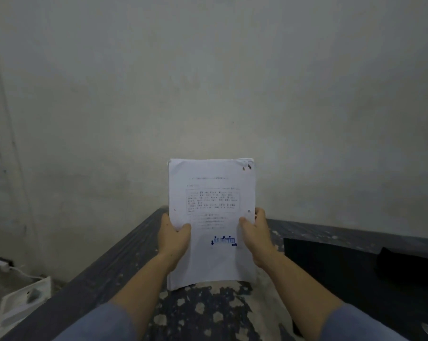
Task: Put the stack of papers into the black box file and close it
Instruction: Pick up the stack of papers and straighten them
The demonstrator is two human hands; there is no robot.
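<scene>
Above table [124,262]: left hand [172,238] and right hand [256,236] grip upright stack of papers [211,217]; print illegible; black box file [355,274] cropped right.

1. We see the papers [211,217], a white printed stack with a blue "REJECTED" stamp low on the top sheet, held upright above the table.
2. We see the black box file [343,271] lying flat on the right.

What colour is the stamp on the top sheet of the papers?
Blue; the stamp sits low on the stack of papers, seen in the head view.
</scene>
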